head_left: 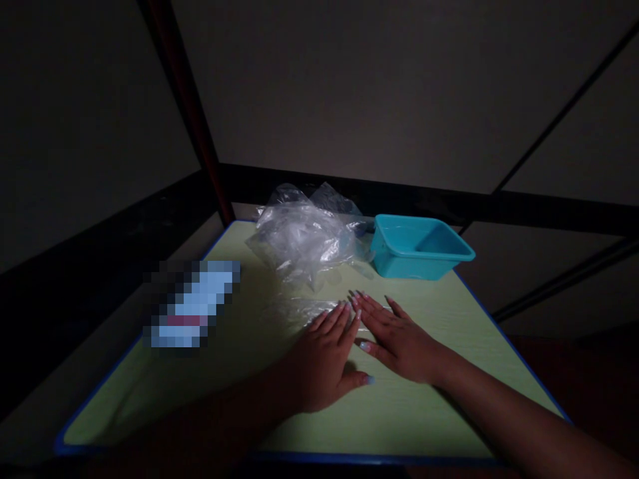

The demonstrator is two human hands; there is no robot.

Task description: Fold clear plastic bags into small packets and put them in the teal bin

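A flat, clear plastic bag (294, 309) lies on the table in front of my hands. My left hand (327, 359) rests palm down with its fingers stretched out, the tips on the bag's near edge. Beside it, my right hand (394, 336) is also laid flat, fingers extended and angled to the left over the bag's right part. The fingertips of both hands nearly meet. Much of the bag's right part is hidden under the fingers. Neither hand grips anything.
A heap of crumpled clear plastic bags (312, 233) sits at the back of the light green table (399, 426). Right of it stands a turquoise plastic basin (419, 263). A blurred-out, bright rectangular object (197, 306) lies at the left edge. Walls stand behind and left.
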